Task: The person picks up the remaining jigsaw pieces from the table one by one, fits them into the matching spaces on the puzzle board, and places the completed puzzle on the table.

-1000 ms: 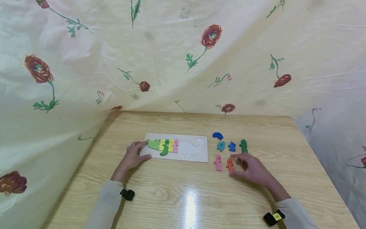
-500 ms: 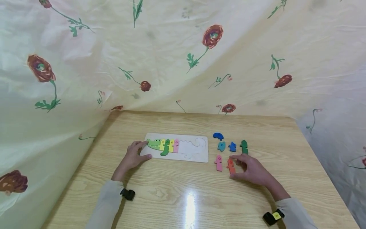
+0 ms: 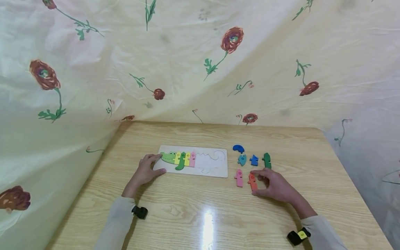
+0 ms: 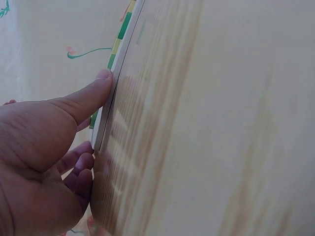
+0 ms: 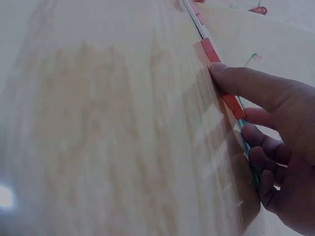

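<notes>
A white puzzle board (image 3: 218, 171) lies on the table with a crocodile's green head piece (image 3: 168, 158) and yellow, green and pink body pieces in its left half. My left hand (image 3: 144, 171) holds the board's left end, thumb along the near edge and fingers by the head. In the left wrist view the thumb (image 4: 91, 96) presses against the board's side. To the right, my right hand (image 3: 276, 184) pinches an orange-red puzzle piece (image 3: 252, 182) between index finger and thumb, at its far and near ends. The right wrist view shows this piece (image 5: 212, 50) low at the tabletop.
Beside the orange-red piece lies a pink piece (image 3: 239, 178). Farther back are a dark blue curved piece (image 3: 238, 149), a light blue piece (image 3: 242, 160), a blue piece (image 3: 254, 160) and a dark green piece (image 3: 267, 160). A flowered cloth (image 3: 184, 69) hangs behind the table.
The view shifts slightly. My right thumb has slid a little toward me at the orange-red piece's near end. My left hand and the board keep their places.
</notes>
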A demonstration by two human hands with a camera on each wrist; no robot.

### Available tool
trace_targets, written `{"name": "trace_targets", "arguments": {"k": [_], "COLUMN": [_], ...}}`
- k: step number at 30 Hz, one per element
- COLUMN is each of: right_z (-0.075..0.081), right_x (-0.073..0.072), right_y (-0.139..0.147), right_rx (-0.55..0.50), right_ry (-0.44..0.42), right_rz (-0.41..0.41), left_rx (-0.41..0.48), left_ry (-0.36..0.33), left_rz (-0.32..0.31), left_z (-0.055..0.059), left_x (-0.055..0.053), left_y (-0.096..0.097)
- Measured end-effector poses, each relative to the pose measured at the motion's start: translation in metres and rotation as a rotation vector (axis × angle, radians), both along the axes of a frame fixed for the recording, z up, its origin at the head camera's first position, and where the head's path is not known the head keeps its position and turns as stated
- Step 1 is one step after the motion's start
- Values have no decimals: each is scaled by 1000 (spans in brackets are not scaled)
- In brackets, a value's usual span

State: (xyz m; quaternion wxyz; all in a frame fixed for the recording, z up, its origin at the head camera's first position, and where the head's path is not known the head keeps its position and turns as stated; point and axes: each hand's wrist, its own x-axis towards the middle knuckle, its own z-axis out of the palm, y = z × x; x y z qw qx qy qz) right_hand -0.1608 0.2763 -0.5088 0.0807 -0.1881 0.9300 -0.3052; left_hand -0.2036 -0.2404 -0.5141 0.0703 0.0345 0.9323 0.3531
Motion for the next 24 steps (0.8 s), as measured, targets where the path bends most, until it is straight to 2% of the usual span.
{"name": "trace_targets", "arguments": {"k": [12,24], "right_z": [-1,1], "right_x": [2,4], "right_y": [1,-1], "right_rx": [-30,-20], "right_ry": [18,63], "right_rz": [-16,-74], "left_rx": [38,39], "left_ry": [18,34], "left_rz": [-14,-29], "left_z": [-1,-2], "left_x": [0,0], "left_y": [-2,-4]}}
